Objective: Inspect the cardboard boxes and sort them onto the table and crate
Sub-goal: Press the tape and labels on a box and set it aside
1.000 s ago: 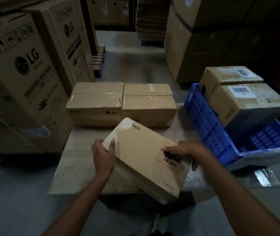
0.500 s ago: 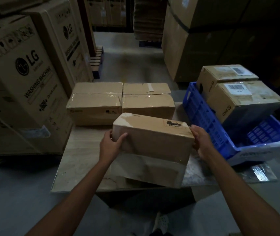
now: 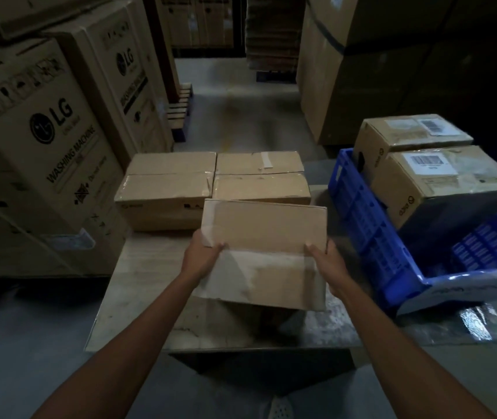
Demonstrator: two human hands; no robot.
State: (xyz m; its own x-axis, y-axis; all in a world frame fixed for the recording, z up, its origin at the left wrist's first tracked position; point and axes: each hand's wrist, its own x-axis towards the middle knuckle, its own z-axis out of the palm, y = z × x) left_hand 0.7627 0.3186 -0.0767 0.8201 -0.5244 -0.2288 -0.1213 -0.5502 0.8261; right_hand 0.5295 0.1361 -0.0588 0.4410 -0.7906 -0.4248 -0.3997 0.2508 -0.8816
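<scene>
I hold a plain cardboard box (image 3: 263, 252) above the middle of the low table (image 3: 138, 294), tilted so a bare face points at me. My left hand (image 3: 200, 255) grips its left end and my right hand (image 3: 324, 261) its right end. Two sealed cardboard boxes sit side by side at the table's far edge, the left one (image 3: 165, 193) and the right one (image 3: 260, 176). To the right stands a blue crate (image 3: 362, 219) with two labelled boxes in it, a near one (image 3: 449, 182) and a far one (image 3: 407, 137).
Tall LG washing machine cartons (image 3: 38, 152) stand along the left of the table. Big stacked cartons (image 3: 362, 65) rise at the back right. An aisle of bare floor (image 3: 241, 107) runs between them. Shiny plastic film (image 3: 470, 325) lies under the crate's near corner.
The box has been turned over in my hands: the printed face with the red-marked label rolled away from me, and a plain face now shows. Both hands shifted to the box's ends.
</scene>
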